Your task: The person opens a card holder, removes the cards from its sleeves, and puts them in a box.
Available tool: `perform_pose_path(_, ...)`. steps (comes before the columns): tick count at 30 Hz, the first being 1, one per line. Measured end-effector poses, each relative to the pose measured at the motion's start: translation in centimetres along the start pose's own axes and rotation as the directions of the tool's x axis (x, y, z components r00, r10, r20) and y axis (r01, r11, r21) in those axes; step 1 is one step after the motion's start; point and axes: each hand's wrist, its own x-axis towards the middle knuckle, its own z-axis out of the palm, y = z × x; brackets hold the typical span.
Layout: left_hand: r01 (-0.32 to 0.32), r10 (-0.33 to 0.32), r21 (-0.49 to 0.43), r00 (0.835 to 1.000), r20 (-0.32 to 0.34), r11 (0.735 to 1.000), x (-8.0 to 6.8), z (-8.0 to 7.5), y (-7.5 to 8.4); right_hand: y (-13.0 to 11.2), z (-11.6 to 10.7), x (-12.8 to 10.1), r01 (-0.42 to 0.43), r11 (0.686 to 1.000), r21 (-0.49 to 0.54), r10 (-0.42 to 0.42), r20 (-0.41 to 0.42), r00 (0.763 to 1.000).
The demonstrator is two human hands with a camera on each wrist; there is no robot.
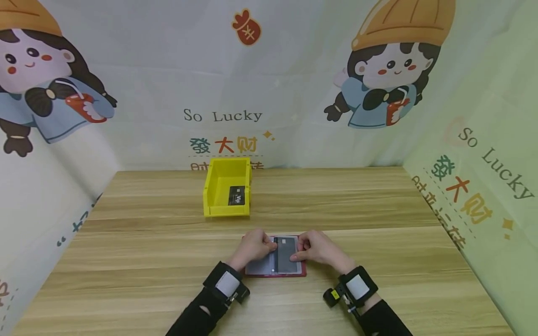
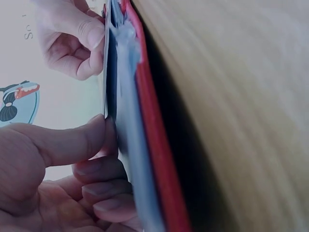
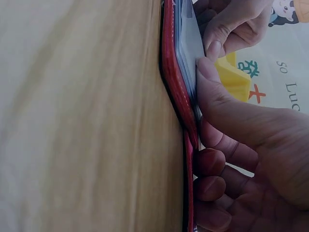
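A red-covered card holder lies spread on the wooden table, its clear plastic sleeves showing. On its right-hand page is a dark grey card. My left hand pinches a thin layer near the middle of the holder, thumb against forefinger; whether card or sleeve is pinched is unclear. From the right, my right hand grips the holder's page edge, with the thumb over the card's face. In the right wrist view, the curled fingers sit against the red cover.
Behind the holder stands a yellow bin, a little to the left. Inside it is a black card printed "Vip". A patterned cloth hangs along the table's back and sides.
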Motion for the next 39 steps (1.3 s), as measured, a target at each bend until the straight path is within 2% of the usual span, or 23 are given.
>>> perform_pose_path(7, 0.009, -0.009, 0.004, 1.000, 0.023, 1.000, 0.1, -0.5, -0.1, -0.2, 0.0, 0.1, -0.019, 1.000, 0.004, 0.019, 0.012, 1.000)
perform_pose_path(12, 0.003, -0.003, 0.021, 1.000, 0.012, 1.000, -0.1, -0.9, -0.1, -0.2, 0.0, 0.1, -0.010, 1.000, 0.015, 0.009, 0.017, 1.000)
perform_pose_path(18, -0.016, 0.016, 0.005, 1.000, 0.018, 1.000, -0.3, -0.6, -0.2, 0.1, -0.1, 0.1, 0.008, 1.000, 0.019, -0.009, 0.012, 1.000)
perform_pose_path(22, -0.043, 0.043, 0.013, 0.999, 0.001, 0.999, -0.2, -0.3, -0.3, 0.1, -0.1, 0.0, 0.018, 1.000, 0.018, -0.018, 0.009, 1.000)
perform_pose_path(28, -0.035, 0.035, 0.029, 0.999, 0.000, 0.999, -0.2, -0.4, -0.4, 0.0, 0.0, 0.0, 0.002, 1.000, 0.028, -0.003, 0.017, 1.000)
perform_pose_path(33, -0.020, 0.020, -0.008, 1.000, 0.006, 1.000, -0.4, -0.9, -0.5, 0.0, 0.1, 0.0, 0.006, 1.000, 0.021, -0.006, 0.008, 1.000)
perform_pose_path(39, -0.015, 0.014, -0.091, 1.000, -0.022, 0.996, -0.4, -1.3, -1.0, 0.2, 0.2, 0.1, 0.017, 1.000, 0.013, -0.017, 0.002, 1.000)
